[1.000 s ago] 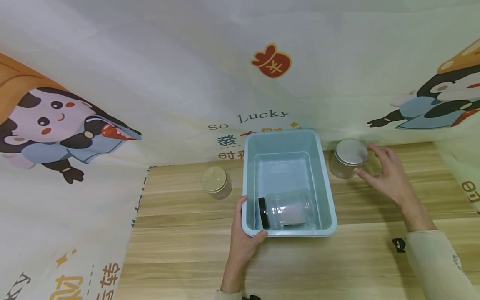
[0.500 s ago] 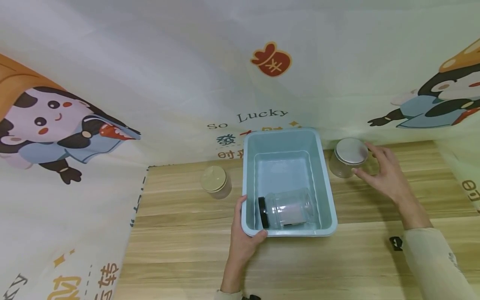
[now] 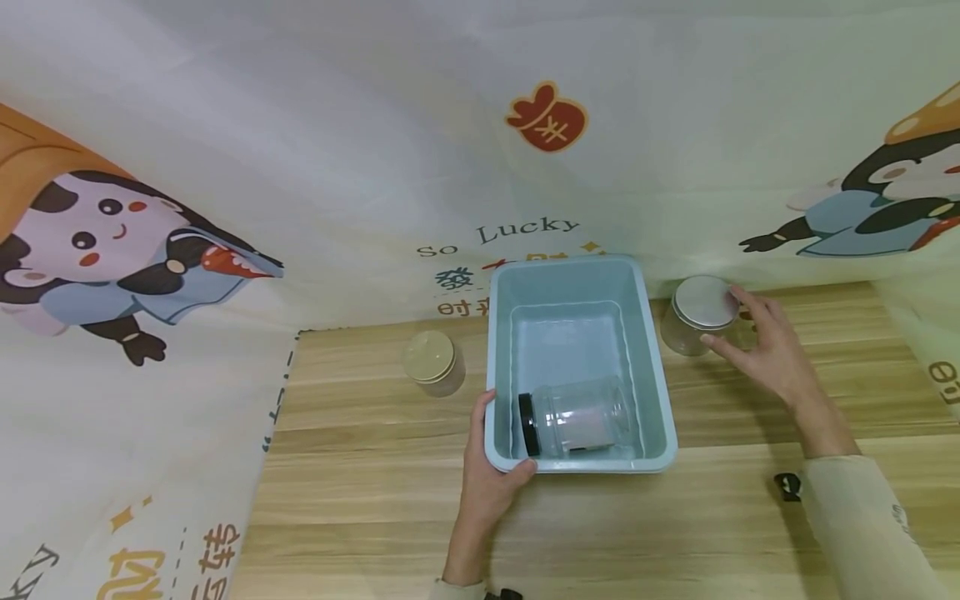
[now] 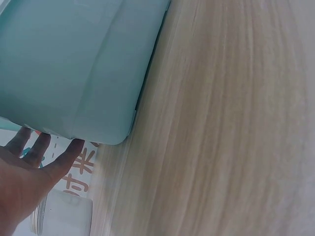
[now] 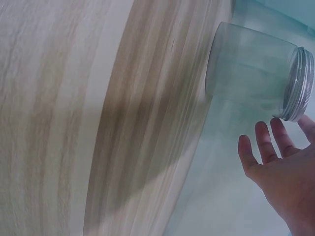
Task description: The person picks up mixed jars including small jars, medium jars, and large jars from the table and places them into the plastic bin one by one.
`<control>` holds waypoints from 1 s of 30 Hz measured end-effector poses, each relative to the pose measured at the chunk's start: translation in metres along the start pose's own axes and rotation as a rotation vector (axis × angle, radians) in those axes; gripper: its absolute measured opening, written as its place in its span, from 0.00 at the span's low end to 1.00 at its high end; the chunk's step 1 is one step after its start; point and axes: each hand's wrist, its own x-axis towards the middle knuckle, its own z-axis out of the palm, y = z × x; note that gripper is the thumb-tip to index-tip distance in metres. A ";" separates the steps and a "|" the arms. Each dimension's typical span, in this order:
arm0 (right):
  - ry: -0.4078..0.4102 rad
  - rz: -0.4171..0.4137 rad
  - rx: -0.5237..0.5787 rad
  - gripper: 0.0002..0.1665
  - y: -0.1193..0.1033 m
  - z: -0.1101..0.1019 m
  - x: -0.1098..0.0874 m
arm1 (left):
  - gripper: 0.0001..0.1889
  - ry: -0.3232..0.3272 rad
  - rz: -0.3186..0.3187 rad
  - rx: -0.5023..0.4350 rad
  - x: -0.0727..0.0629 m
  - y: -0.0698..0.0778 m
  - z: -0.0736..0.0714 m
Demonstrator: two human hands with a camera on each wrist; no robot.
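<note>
My left hand (image 3: 486, 492) grips the front left corner of a light-blue plastic basin (image 3: 656, 375), thumb at the front rim and fingers against the left side. Inside the basin, a clear jar (image 3: 581, 417) with a black lid lies on its side. To the right of the basin stands an upright clear jar (image 5: 251, 69) with a silver screw lid (image 3: 707, 301). My right hand (image 3: 772, 350) is at this jar, index fingertip at the lid's edge and thumb at its near side. The other right fingers extend loosely below the lid in the right wrist view.
Left of the basin stands another clear jar (image 3: 442, 383) with a gold lid (image 3: 429, 356). A printed cloth (image 3: 375, 167) hangs behind the wooden table (image 3: 360, 500) and at both sides. A small black object (image 3: 787, 487) lies beside the right sleeve (image 3: 855, 508).
The right thumb has shifted slightly left along the near side of the silver-lidded jar, and the right forearm has moved a little left. The left hand, basin and jars stay where they were.
</note>
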 end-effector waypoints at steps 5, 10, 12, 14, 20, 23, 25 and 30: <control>0.002 0.015 -0.013 0.49 0.002 0.001 0.001 | 0.53 -0.004 -0.011 0.011 0.000 -0.002 0.000; 0.008 0.016 -0.017 0.50 0.004 0.003 0.005 | 0.52 -0.001 -0.003 0.034 0.001 -0.001 -0.001; 0.015 0.010 -0.011 0.50 0.005 0.004 0.006 | 0.52 -0.002 0.003 0.038 0.001 -0.002 -0.001; 0.028 -0.008 0.010 0.49 0.005 0.005 0.008 | 0.52 -0.007 0.007 0.034 0.001 -0.003 -0.002; 0.046 -0.039 0.028 0.50 0.006 0.010 0.012 | 0.52 -0.003 0.021 0.029 0.001 -0.004 -0.002; 0.039 -0.019 0.025 0.51 0.006 0.011 0.011 | 0.53 -0.003 0.013 0.024 0.000 -0.004 -0.002; 0.037 -0.009 0.031 0.52 0.006 0.011 0.011 | 0.53 -0.003 0.006 0.022 0.000 -0.004 -0.001; 0.043 -0.007 0.033 0.50 0.007 0.013 0.013 | 0.54 0.002 0.007 0.025 0.000 -0.004 -0.001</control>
